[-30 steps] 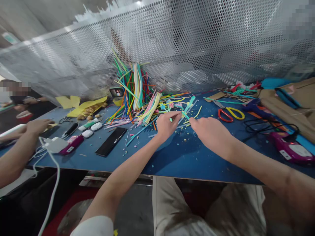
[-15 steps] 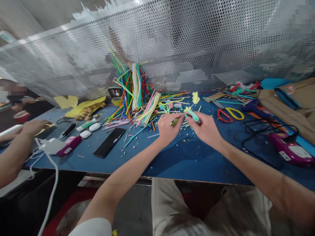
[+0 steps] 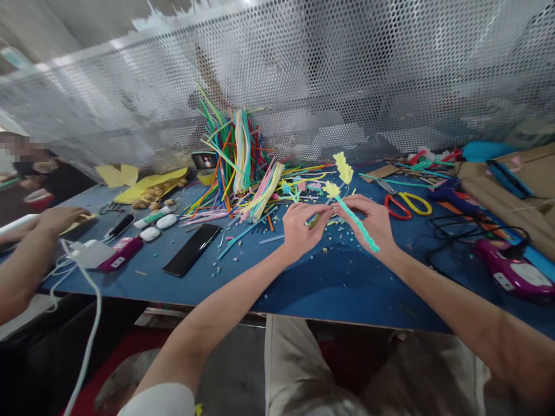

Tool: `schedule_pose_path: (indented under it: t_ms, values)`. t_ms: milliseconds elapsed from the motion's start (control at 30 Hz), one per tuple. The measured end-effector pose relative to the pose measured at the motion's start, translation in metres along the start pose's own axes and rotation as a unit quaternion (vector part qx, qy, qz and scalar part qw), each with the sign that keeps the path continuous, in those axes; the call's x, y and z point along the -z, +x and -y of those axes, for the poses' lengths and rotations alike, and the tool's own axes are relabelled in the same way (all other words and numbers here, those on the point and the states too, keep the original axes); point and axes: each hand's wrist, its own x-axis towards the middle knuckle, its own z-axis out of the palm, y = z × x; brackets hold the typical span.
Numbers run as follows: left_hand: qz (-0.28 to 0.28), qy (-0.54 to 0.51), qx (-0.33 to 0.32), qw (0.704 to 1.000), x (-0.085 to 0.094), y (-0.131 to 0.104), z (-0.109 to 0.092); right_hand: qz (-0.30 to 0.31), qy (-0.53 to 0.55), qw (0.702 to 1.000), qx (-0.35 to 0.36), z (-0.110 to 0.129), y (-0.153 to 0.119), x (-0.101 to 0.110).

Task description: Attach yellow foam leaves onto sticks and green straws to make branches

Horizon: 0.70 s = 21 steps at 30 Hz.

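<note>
Above the blue table, my right hand (image 3: 373, 222) is closed on a pipe-cleaner flower. The turquoise fuzzy stem (image 3: 356, 222) slants down across its fingers toward the wrist. Fluffy yellow pieces (image 3: 344, 168) stick up at the flower's far end, one of them on a thin bare wire. Close against it, my left hand (image 3: 302, 227) is pinched, its fingertips meeting those of the right. A yellowish-green bit shows between its fingers, but its kind is hard to tell.
Bundled pipe cleaners (image 3: 240, 153) stand behind my left hand, with small clippings scattered round. Scissors (image 3: 407, 204) lie right, near a purple glue gun or power strip-like device (image 3: 514, 268). A black phone (image 3: 192, 249) lies left. A co-worker's hand (image 3: 60, 221) rests far left. Perforated metal screens the back.
The turquoise stem has swung round from lying short between my fingers to pointing down across my right hand. The yellow pieces now sit higher and plainer in view. Both hands stay close together.
</note>
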Motion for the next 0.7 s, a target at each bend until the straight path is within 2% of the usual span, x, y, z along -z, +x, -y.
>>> schedule_pose_path:
  t_ms: [67,167,300,433,567,700]
  values:
    - [0.011,-0.032,0.021,0.999,0.001,0.001,-0.004,-0.002,0.024,1.0,-0.001,-0.003,0.001,0.0]
    - [0.044,-0.129,0.089,0.987,0.0,-0.001,-0.006,0.003,0.108,0.994,-0.027,-0.008,0.001,-0.004]
    - [0.062,-0.302,0.2,0.93,-0.009,-0.005,0.0,0.019,0.179,0.982,-0.063,-0.01,-0.002,-0.008]
    - [0.081,-0.408,0.255,0.873,-0.018,-0.009,0.006,0.032,0.158,0.985,-0.064,-0.01,-0.003,-0.006]
    - [0.072,-0.418,0.266,0.866,-0.021,-0.01,0.009,0.057,0.113,0.991,-0.053,-0.013,-0.002,-0.002]
    - [0.06,-0.408,0.259,0.873,-0.021,-0.009,0.013,0.02,0.127,0.989,-0.067,-0.016,-0.003,-0.007]
